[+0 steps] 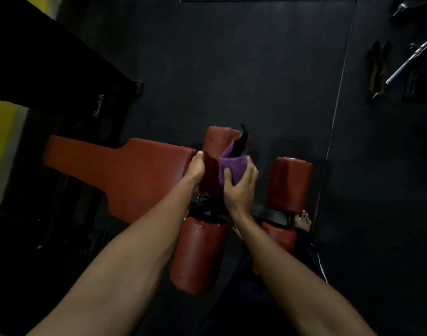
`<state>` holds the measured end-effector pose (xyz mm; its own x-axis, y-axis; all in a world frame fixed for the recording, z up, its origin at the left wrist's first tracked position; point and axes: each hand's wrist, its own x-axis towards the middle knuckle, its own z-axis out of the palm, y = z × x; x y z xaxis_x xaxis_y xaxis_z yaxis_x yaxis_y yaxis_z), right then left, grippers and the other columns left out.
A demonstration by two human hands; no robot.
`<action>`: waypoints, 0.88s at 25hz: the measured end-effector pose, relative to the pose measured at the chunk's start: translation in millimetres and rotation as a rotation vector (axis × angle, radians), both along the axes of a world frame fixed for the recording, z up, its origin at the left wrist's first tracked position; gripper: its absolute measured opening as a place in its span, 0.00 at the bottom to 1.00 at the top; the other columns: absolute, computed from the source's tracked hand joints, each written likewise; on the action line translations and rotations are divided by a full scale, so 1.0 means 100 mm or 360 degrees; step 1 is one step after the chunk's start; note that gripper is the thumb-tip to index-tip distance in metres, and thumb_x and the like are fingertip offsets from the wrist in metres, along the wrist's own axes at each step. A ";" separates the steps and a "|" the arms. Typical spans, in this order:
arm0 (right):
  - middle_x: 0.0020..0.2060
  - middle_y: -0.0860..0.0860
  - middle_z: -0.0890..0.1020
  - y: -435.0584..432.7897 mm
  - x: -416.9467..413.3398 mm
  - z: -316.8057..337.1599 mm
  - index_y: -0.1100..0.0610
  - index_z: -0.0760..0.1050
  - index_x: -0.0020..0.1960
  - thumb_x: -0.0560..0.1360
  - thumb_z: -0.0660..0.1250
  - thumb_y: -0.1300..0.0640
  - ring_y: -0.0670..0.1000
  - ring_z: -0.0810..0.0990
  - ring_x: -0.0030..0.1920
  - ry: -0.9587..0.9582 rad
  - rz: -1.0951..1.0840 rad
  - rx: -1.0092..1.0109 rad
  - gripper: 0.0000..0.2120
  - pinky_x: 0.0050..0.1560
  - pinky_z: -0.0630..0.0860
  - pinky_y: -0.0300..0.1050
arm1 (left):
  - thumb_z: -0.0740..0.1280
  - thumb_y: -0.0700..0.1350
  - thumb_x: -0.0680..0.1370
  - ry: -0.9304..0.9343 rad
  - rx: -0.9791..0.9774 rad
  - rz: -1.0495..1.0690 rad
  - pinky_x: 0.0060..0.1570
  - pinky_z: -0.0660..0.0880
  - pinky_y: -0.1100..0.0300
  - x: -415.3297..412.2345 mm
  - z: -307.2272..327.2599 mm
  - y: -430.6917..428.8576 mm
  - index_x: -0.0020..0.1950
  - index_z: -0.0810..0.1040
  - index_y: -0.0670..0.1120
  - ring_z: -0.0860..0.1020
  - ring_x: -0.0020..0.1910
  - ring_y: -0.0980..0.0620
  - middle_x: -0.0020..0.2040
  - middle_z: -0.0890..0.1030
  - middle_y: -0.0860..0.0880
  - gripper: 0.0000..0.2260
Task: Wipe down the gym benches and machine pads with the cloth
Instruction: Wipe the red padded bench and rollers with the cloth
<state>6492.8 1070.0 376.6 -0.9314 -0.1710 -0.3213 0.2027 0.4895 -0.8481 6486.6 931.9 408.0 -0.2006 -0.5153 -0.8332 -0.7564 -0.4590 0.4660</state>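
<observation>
While left hand (195,170) grips far roller pad (216,139), fingers curled round it, right hand (241,187) clutches purple cloth (232,163) against pad's right side.

Barbell (406,64) on black floor (256,69)

The bench pad (134,175) extends to the left, with four pads at its right end: the far-left roller pad (216,139), the far-right roller pad (289,185), and nearer the person the near-left roller pad (198,255) and near-right roller pad (279,235). The left hand (195,170) grips the far-left roller pad's left side, just beside the bench pad; the right hand (240,187) holds the cloth (228,163) against its right side. A barbell (411,59) lies on the floor (232,69), well apart at far right.
</observation>
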 end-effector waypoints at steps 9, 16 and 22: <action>0.74 0.55 0.63 -0.36 -0.56 0.08 0.47 0.66 0.75 0.77 0.68 0.46 0.62 0.63 0.74 0.0463 0.0515 0.0338 0.29 0.68 0.72 0.63 | 0.48 0.61 0.85 0.0125 0.0059 -0.0032 0.67 0.73 0.49 0.01 0.01 0.11 0.69 0.76 0.42 0.79 0.60 0.45 0.63 0.80 0.41 0.29; 0.74 0.55 0.67 -0.05 -0.09 -0.04 0.52 0.59 0.79 0.80 0.64 0.41 0.59 0.70 0.72 -0.0148 -0.0234 0.0059 0.32 0.67 0.70 0.52 | 0.47 0.68 0.82 -0.0044 0.0237 0.0114 0.64 0.74 0.44 -0.04 -0.12 -0.08 0.65 0.78 0.46 0.80 0.57 0.40 0.60 0.81 0.40 0.33; 0.73 0.57 0.67 -0.02 0.23 0.03 0.48 0.68 0.76 0.74 0.71 0.52 0.64 0.64 0.74 0.0472 0.0486 0.0248 0.31 0.71 0.68 0.62 | 0.44 0.68 0.82 0.0065 0.0437 0.0149 0.58 0.75 0.50 -0.07 -0.16 -0.13 0.62 0.79 0.43 0.79 0.57 0.41 0.61 0.81 0.40 0.36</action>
